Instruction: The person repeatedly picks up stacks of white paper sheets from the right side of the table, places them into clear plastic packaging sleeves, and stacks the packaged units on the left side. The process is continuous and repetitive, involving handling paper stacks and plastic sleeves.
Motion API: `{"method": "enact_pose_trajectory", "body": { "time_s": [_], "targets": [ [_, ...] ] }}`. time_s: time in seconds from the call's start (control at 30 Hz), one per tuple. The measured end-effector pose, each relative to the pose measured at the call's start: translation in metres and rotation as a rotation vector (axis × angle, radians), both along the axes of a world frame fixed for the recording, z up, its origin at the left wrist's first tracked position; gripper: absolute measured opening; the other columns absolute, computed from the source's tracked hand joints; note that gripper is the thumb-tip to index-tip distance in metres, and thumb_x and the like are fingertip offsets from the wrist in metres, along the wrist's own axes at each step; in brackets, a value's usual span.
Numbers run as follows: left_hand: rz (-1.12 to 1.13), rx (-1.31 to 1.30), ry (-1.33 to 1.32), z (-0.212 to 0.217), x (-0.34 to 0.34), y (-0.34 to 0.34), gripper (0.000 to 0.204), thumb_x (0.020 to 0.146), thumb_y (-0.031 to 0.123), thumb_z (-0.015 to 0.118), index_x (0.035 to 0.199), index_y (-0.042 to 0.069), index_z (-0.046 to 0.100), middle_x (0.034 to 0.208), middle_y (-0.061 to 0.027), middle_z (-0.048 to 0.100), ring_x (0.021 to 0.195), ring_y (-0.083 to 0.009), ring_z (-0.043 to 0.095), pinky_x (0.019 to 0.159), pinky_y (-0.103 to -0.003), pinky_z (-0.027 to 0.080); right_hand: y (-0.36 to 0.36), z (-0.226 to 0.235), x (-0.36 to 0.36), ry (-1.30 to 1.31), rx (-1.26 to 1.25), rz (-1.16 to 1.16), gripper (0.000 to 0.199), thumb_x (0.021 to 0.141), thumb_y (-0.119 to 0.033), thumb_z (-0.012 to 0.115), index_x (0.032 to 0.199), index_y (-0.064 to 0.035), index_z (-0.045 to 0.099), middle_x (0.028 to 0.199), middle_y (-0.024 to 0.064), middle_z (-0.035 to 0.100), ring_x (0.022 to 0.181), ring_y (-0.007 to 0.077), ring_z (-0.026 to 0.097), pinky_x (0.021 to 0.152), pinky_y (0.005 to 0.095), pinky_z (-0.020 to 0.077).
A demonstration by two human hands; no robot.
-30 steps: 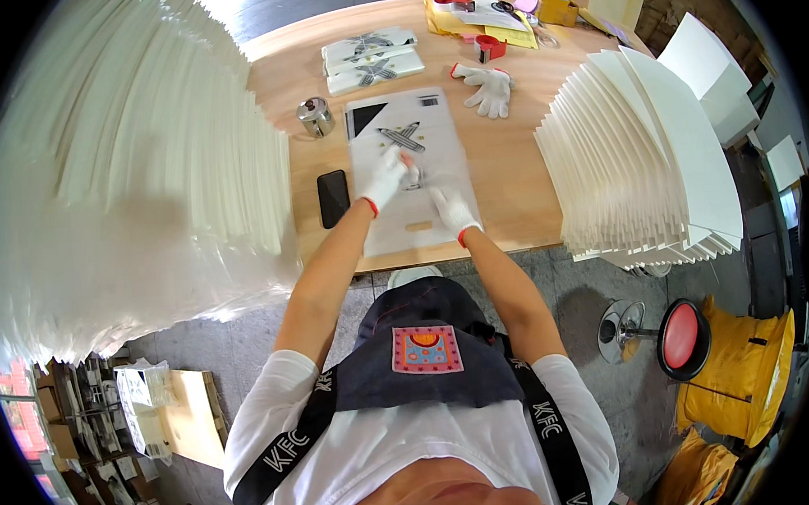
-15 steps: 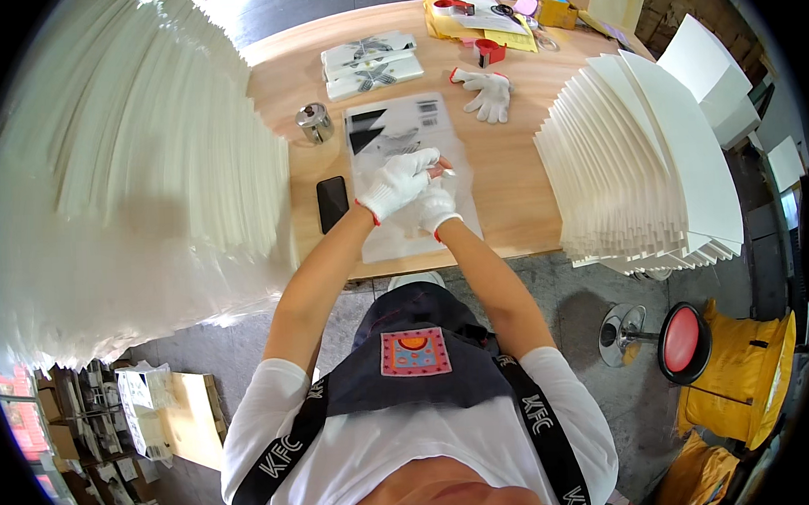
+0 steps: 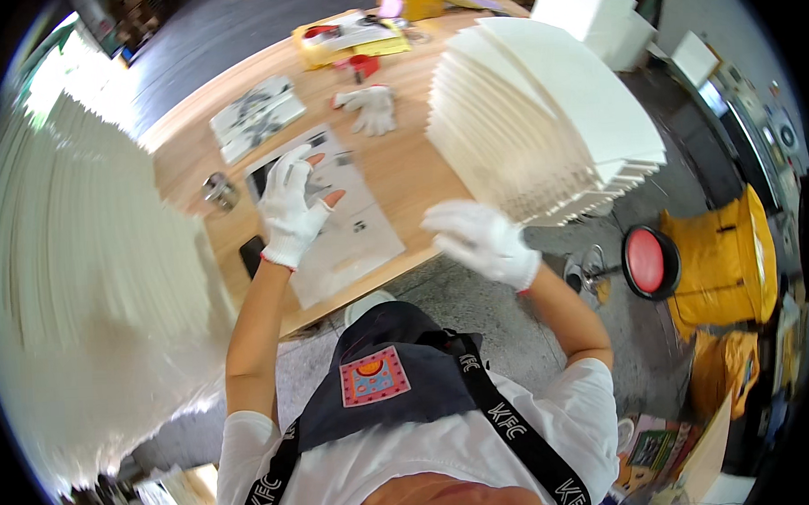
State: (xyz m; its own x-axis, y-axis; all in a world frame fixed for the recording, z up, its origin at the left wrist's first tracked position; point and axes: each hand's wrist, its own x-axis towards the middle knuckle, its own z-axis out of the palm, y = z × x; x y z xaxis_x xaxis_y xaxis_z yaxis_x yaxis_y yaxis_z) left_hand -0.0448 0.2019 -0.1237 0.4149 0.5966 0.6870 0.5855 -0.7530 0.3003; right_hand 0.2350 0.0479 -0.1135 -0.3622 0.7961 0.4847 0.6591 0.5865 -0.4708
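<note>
White knit gloves cover both hands. My left hand (image 3: pixel 294 212) is over a flat, printed white plastic bag or sheet (image 3: pixel 355 255), with its thumb and a bare fingertip spread apart. Whether it touches the sheet is hard to tell. Away from the sheet, at the table's front edge, my right hand (image 3: pixel 485 242) is held up, blurred by motion, with fingers stretched toward the left and nothing visible in them. Nearest to it stands a tall stack of white folded sheets (image 3: pixel 507 122). A black phone (image 3: pixel 252 257) lies left of my left wrist, partly covered.
A huge pile of white sheets (image 3: pixel 89 257) rises on the left. On the wooden table (image 3: pixel 401 176) are a metal tin (image 3: pixel 219 192), bundled printed bags (image 3: pixel 256 117), a spare glove (image 3: pixel 368 108) and a red tape dispenser (image 3: pixel 361 68). A red-seated stool (image 3: pixel 646 262) stands right.
My hands were together over the printed sheet; now they are apart, the right one moved out to the right. The view has turned toward the right.
</note>
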Motion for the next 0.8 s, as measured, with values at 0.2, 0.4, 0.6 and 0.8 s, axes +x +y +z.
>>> {"method": "enact_pose_trajectory", "body": {
  "time_s": [0.2,0.4,0.6,0.8],
  "targets": [
    [-0.314,-0.296,-0.039,0.017,0.083,-0.007,0.040,0.079,0.023,0.074,0.115,0.011,0.062,0.125,-0.0093,0.059,0.118,-0.0296,0.051,0.102,-0.041,0.040,-0.065,0.098,0.116,-0.457,0.290,-0.853,0.028,0.087,-0.031,0.064,0.103,-0.0085,0.066,0.102,0.0097,0.067,0.101,0.0291,0.061,0.083,0.0407,0.0487],
    [-0.537,-0.500,-0.051,0.029,0.143,-0.029,0.035,0.085,0.021,0.068,0.117,0.010,0.062,0.119,-0.0089,0.062,0.116,-0.0246,0.055,0.100,-0.035,0.041,-0.060,0.101,0.163,-0.540,0.111,-0.758,0.023,0.088,-0.030,0.060,0.103,-0.0130,0.064,0.101,0.0072,0.067,0.094,0.0273,0.064,0.079,0.0384,0.0513],
    [-0.934,-1.183,-0.248,0.051,0.210,-0.056,0.038,0.095,0.038,0.055,0.118,0.008,0.062,0.113,-0.0127,0.064,0.101,-0.0190,0.061,0.089,-0.033,0.048,-0.047,0.111,0.183,-0.829,0.433,-0.766,0.012,0.088,-0.023,0.057,0.094,-0.0128,0.059,0.082,0.0052,0.061,0.072,0.0244,0.064,0.063,0.0395,0.0513],
    [-0.796,-1.754,-0.629,0.075,0.228,-0.056,0.038,0.096,0.034,0.052,0.117,0.004,0.058,0.101,-0.0132,0.065,0.090,-0.0171,0.064,0.080,-0.032,0.053,-0.068,0.107,0.057,-0.696,0.433,-0.529,0.019,0.082,-0.022,0.065,0.099,-0.0138,0.062,0.099,0.0032,0.066,0.074,0.0206,0.064,0.061,0.0355,0.0515]
  ]
}}
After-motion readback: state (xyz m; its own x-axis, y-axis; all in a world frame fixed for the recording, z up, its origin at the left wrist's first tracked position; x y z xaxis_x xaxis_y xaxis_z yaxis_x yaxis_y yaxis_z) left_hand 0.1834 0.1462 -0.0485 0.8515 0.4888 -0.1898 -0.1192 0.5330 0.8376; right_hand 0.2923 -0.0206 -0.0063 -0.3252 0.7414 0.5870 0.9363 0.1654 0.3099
